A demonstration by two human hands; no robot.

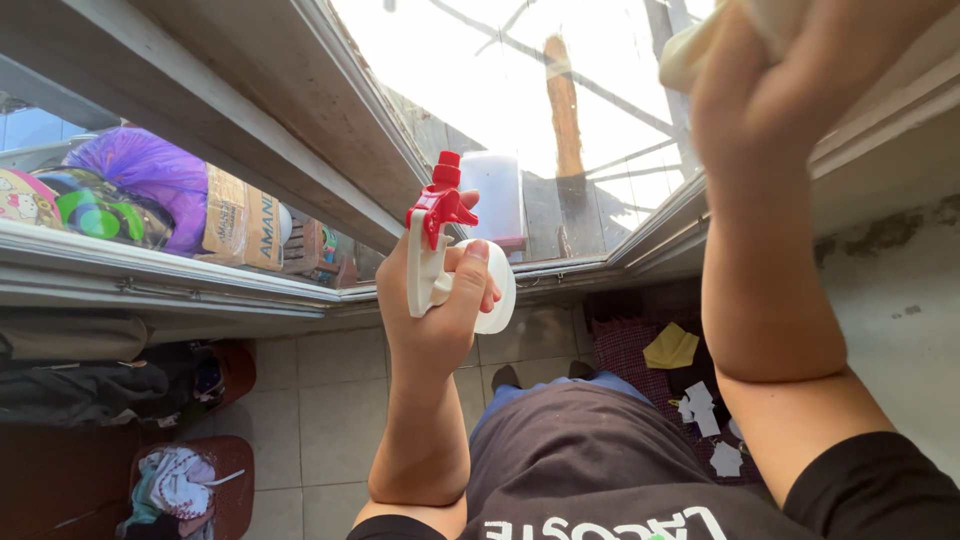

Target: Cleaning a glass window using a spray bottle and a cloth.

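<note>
Centrally, the left hand (435, 300) grips a white spray bottle (470, 275) with a red nozzle, while upper right the right hand (770, 90) clutches a pale cloth (700, 50) against the window glass (520, 90).

White spray bottle (470, 285), red nozzle (441, 200); cream cloth (700, 45).

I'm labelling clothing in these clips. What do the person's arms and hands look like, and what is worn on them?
Both forearms are bare, with no gloves, watch or rings in view. The left hand and right hand are uncovered. A short black sleeve shows at the right upper arm.
</note>
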